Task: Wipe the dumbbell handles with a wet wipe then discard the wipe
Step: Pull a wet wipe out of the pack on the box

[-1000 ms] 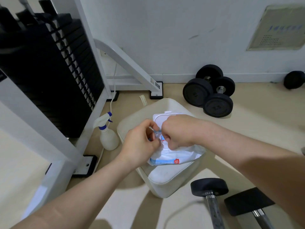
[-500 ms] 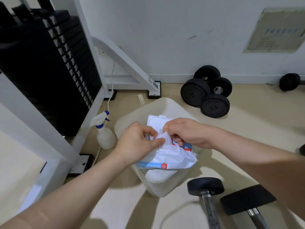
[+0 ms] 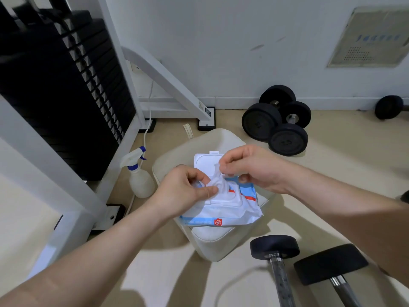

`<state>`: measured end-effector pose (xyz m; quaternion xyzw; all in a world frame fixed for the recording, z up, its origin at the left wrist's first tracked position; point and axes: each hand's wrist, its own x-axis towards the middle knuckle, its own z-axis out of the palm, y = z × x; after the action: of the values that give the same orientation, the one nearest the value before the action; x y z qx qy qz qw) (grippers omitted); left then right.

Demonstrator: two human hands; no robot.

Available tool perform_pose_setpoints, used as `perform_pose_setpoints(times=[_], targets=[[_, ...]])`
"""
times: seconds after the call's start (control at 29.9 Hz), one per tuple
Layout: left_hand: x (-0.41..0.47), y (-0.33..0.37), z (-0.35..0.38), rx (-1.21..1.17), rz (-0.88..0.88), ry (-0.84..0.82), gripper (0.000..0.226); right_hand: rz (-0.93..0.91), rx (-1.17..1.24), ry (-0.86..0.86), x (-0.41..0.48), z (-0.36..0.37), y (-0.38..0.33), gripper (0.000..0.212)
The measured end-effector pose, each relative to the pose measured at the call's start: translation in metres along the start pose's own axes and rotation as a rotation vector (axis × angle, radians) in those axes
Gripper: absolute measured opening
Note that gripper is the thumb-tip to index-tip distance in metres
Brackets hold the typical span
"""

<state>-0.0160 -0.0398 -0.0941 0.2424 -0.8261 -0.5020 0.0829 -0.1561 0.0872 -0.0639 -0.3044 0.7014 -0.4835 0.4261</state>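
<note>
Thin white wet wipe rises from the blue-and-white soft pack to your right hand, whose fingers pinch its top; your left hand pinches its base.

Bare forearms — bare hands

One wide-angle camera, worn on the head, is looking forward and steeply down from close above a pale cushion on the floor, taking in the wall ahead, a weight stack left, and dumbbells lower right.
</note>
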Motion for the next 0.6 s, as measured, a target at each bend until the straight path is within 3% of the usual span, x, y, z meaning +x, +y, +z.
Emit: perform_pose_setpoints(times=[0.07, 0.17, 0.23, 0.37, 0.47, 0.6], targets=[[-0.001, 0.0, 0.002, 0.108, 0.015, 0.032, 0.015, 0.069, 0.092, -0.034, -0.001, -0.002, -0.006, 0.015], [-0.002, -0.001, 0.006, 0.119, 0.033, 0.089, 0.018, 0.055, -0.174, -0.064, -0.005, 0.005, -0.006, 0.013], [-0.003, -0.001, 0.007, 0.119, 0.035, 0.113, 0.022, 0.0, -0.205, -0.011, -0.004, 0.01, -0.003, 0.015], [-0.004, -0.001, 0.005, 0.073, 0.074, 0.129, 0.025, -0.018, 0.169, 0.234, 0.001, 0.0, -0.004, 0.015], [-0.006, -0.001, 0.007, 0.092, 0.107, 0.137, 0.029, -0.003, 0.418, 0.299, 0.002, -0.004, -0.003, 0.008], [-0.005, -0.003, 0.006, 0.203, 0.17, 0.135, 0.024, -0.025, 0.415, 0.379, 0.003, -0.005, -0.001, 0.006]])
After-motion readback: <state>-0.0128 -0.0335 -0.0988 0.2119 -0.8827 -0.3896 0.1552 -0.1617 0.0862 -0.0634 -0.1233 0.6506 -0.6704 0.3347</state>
